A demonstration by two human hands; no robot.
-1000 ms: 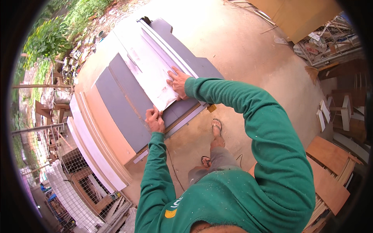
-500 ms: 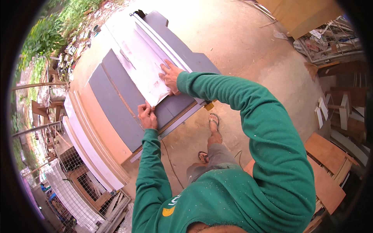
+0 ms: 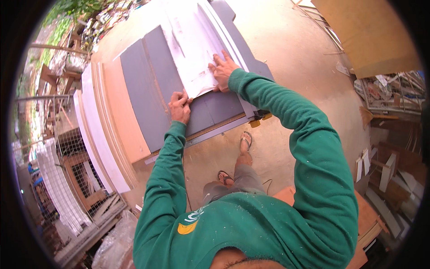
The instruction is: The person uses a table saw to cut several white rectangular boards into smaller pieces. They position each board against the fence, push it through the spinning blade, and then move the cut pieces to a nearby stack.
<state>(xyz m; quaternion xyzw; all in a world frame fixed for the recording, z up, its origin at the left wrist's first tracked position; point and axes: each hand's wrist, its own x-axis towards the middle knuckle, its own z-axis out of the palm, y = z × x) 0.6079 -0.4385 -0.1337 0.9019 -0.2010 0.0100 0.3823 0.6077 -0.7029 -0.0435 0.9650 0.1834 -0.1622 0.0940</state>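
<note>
A long white board (image 3: 193,54) lies flat on a dark grey table-saw top (image 3: 148,85), alongside a pale rail-like fence (image 3: 222,31). At its near left corner, my left hand (image 3: 180,106) has curled fingers and presses against the board's end. My right hand (image 3: 223,71) lies with fingers spread across the board's right side, close to the fence. A dark slit or streak shows along the board's left edge; whether a blade is there I cannot tell.
Stacked boards (image 3: 105,121) lean along the table's left side. Yellow knobs (image 3: 255,123) stick out below the fence's near end. A wire-mesh rack (image 3: 85,175) stands at left. Wood offcuts (image 3: 387,170) pile up at right, and a large tan panel (image 3: 367,36) stands far right.
Both hands and the white board have slid slightly farther from the table's near edge along the fence. The whole view has also shifted and turned.
</note>
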